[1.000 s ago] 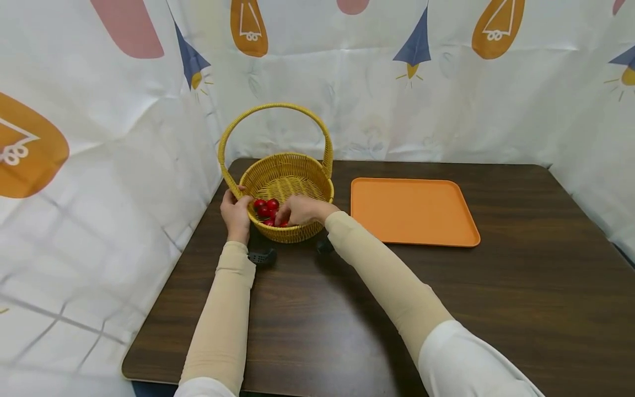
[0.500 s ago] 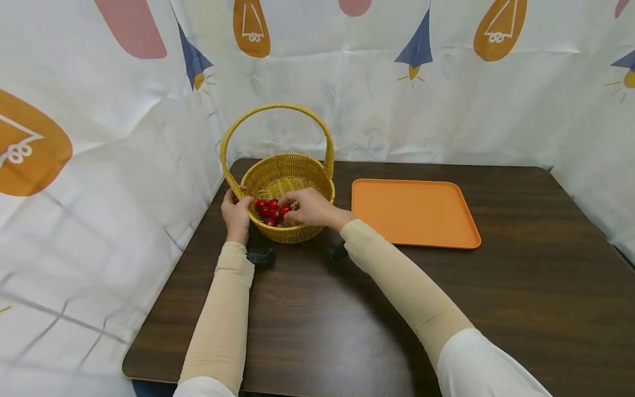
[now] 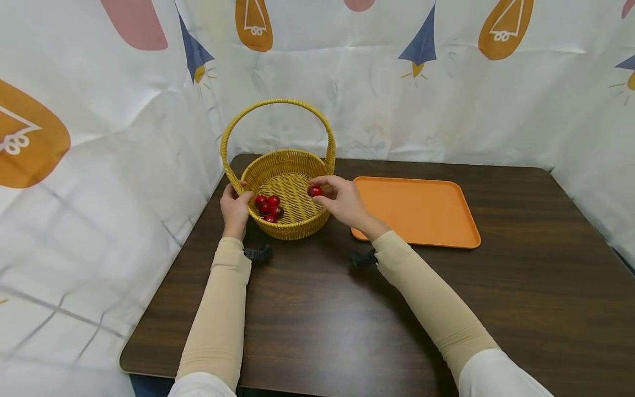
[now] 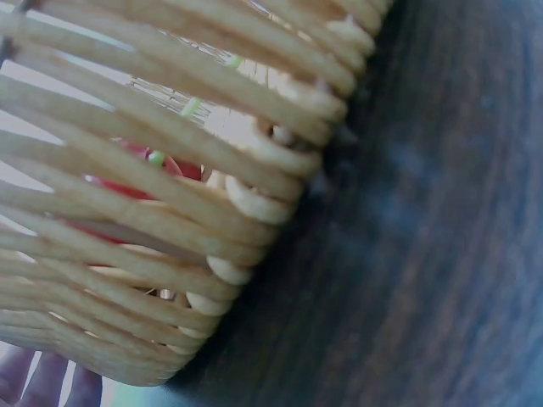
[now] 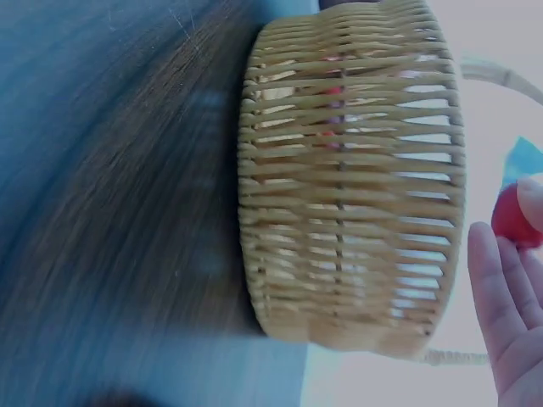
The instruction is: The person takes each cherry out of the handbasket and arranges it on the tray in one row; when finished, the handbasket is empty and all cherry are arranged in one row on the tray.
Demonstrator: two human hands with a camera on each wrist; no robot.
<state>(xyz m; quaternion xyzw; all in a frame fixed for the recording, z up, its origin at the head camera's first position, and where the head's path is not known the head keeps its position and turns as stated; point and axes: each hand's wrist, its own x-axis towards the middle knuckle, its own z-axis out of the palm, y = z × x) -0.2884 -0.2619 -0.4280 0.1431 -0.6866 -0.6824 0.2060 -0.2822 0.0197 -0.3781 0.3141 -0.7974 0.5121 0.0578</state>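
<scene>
A yellow wicker basket (image 3: 292,229) with a tall hoop handle stands on the table. My left hand (image 3: 235,212) grips its left rim at the foot of the handle, thumb on the near side. Several glossy red cherries (image 3: 265,208) lie together inside, against the left wall; through the weave, red skin (image 4: 127,188) shows in the left wrist view. Above the basket's right rim, my right hand (image 3: 344,204) pinches one dark red cherry (image 3: 315,191) between thumb and fingers. In the right wrist view that cherry (image 5: 515,219) is clear of the wicker.
An orange rectangular tray (image 3: 416,212) lies flat to the right of the basket, partly behind my right hand. The dark wooden table (image 3: 307,320) carries both. A white patterned curtain (image 3: 347,99) hangs behind and on the left.
My right hand has lifted a cherry out of the group and moved right and up with it, to the basket's right rim. My left hand stays on the basket.
</scene>
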